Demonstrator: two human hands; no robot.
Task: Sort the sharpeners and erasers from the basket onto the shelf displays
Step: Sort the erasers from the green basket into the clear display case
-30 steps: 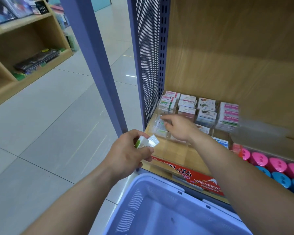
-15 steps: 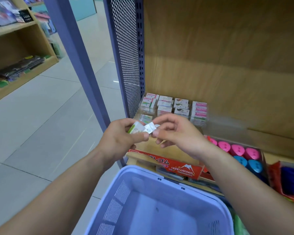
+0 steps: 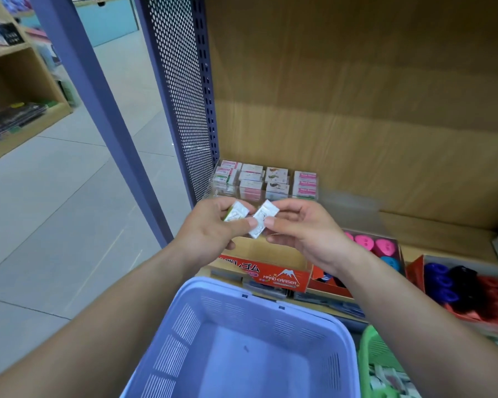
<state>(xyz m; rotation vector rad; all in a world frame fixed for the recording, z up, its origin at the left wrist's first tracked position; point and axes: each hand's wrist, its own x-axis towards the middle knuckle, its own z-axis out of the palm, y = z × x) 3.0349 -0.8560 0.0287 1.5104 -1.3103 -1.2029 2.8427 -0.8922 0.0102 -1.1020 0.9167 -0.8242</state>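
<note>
My left hand holds a small wrapped eraser with a green end between thumb and fingers. Just to its right, my right hand pinches a second white wrapped eraser. Both hands meet above the front of the shelf. Behind them stands a clear display with rows of boxed erasers. Pink and blue sharpeners sit in a box to the right. The blue basket is below my arms and looks bare inside.
A red "Hard Eraser" carton lies at the shelf's front edge. Red boxes of dark blue and black items sit at right. A green basket holds packets at lower right. A purple perforated panel bounds the shelf's left.
My right hand came back from the clear display to my left hand and took one eraser from it. The two erasers are now apart, one in each hand.
</note>
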